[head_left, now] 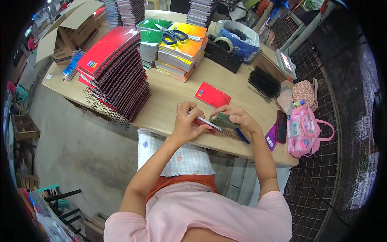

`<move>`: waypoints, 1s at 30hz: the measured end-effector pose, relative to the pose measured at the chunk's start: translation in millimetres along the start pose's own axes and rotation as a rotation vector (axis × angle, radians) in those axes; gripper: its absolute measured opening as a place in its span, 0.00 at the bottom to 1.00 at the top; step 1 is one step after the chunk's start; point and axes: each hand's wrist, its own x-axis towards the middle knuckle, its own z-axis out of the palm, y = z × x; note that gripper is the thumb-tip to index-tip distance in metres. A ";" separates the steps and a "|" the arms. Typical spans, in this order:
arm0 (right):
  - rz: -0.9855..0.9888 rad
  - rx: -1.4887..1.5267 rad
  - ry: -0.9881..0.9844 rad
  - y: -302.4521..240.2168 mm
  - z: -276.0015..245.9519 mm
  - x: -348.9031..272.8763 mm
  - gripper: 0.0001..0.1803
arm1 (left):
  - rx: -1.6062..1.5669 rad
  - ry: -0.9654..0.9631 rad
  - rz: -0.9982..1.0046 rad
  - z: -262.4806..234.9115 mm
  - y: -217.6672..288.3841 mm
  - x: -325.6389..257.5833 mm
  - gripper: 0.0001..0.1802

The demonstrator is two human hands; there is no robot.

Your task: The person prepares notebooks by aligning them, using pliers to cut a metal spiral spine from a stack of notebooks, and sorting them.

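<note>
My left hand [184,124] is closed on a small red notebook [200,121], tilted up at the table's near edge, its punched edge facing up. From that edge a thin spiral coil [231,138] sticks out to the right. My right hand [245,118] grips a dark green piece [225,120], maybe cloth or a pad, pressed at the coil end of the notebook. A dark blue, narrow tool [242,136] shows just below that hand; whether it is held cannot be told. Beyond both hands lies another small red notebook [212,95], flat on the table.
A tall stack of red spiral notebooks [117,76] stands left. Behind are green and yellow notebook stacks [177,56], scissors [172,35] on top, and a tape dispenser [222,54]. Rightward are black coils [264,82], a phone [281,127] and a pink bag [303,131].
</note>
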 end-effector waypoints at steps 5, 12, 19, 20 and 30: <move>0.063 -0.249 0.102 -2.0 -0.5 3.3 0.19 | -0.219 0.141 -0.062 -3.8 0.0 7.1 0.27; 0.000 -0.144 -0.007 2.9 3.1 10.5 0.26 | -0.677 -0.112 -0.377 -0.2 -39.7 -15.8 0.18; 0.076 -0.311 0.088 -4.0 1.6 17.4 0.24 | -0.556 -0.154 -0.326 -3.7 -32.5 -2.7 0.19; 0.057 -0.072 0.101 -1.4 0.1 14.4 0.23 | -0.547 -0.164 -0.321 -3.6 -30.1 -1.6 0.19; -0.010 -0.139 0.086 -8.8 9.7 24.3 0.23 | -0.829 -0.111 -0.553 -3.9 -47.0 -10.2 0.13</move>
